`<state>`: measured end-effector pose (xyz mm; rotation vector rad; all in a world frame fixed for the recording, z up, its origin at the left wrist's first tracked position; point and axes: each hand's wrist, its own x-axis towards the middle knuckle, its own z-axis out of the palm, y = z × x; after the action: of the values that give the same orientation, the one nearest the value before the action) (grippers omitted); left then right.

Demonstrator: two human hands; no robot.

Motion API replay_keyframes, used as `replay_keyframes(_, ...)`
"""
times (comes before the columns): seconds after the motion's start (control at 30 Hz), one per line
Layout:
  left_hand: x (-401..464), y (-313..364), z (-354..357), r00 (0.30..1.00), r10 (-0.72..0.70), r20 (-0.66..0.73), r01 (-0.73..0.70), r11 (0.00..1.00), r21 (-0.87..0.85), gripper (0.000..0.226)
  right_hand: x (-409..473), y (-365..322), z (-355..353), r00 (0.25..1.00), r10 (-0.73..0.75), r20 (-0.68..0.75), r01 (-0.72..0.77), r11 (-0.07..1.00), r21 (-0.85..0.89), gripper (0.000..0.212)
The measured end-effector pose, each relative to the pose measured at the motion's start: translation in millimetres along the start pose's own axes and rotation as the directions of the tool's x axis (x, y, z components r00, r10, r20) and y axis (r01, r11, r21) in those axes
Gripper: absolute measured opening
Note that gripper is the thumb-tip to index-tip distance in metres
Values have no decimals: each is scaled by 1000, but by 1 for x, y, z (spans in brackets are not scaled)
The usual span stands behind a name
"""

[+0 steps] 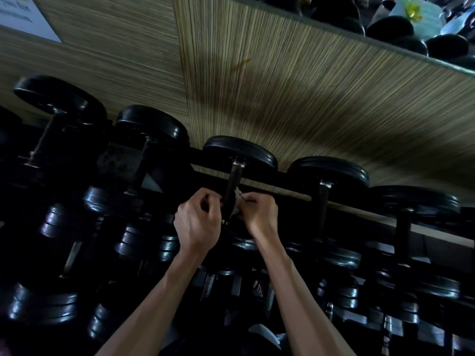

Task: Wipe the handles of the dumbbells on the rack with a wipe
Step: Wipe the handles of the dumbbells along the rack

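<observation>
On the top tier of the rack [282,191], against a striped wood-grain wall [295,98], stood a row of black dumbbells, round heads toward the wall and handles running back toward the viewer. At the middle dumbbell [240,152], both hands met around its dark handle [232,191]. Left hand [198,222]: fingers curled in, knuckles up, fingertips tucked against the left side of the handle, apparently wrapped onto it (exact contact lost in shadow). Right hand [259,211]: fingers bent and pinched on a small white wipe [237,201], pressed to the right side of the same handle just beside the left hand. Wipe crumpled, only a pale scrap visible between thumb and bar. Both bare forearms reached up from the lower edge, converging on that one handle. To the left, two more dumbbells [151,124] with lighter, worn-looking handles; to the right, another two [329,170], untouched. Below, on lower tiers, many more dark dumbbell heads, glossy and blurred, hard to separate. Upper right, a mirror [385,19] edged the wall, with dim reflections of black weights and something pale blue with yellow on it. Upper left, a corner of a white sign [23,14] with blurred, unreadable lettering.
</observation>
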<state>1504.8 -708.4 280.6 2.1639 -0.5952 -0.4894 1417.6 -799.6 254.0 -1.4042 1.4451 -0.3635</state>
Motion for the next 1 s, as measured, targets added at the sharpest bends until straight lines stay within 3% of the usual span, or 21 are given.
replay_keyframes(0.3,0,-1,1,1000,-2,-4,2,1000,-12,23,5,-4,-2,1000,-18,5,18,1000,22,29)
replay_keyframes(0.77,1,0,2,1000,3,-11,-3,1000,-1,22,7,-10,-1,996,-76,-50,78,996,40,14)
replay_keyframes(0.87,1,0,1,1000,2,-4,-2,1000,7,22,19,-20,4,989,-118,-84,120,993,13,31)
replay_keyframes(1.0,0,1,1,1000,-2,-5,2,1000,3,23,15,-16,3,991,-101,-88,104,994,24,26)
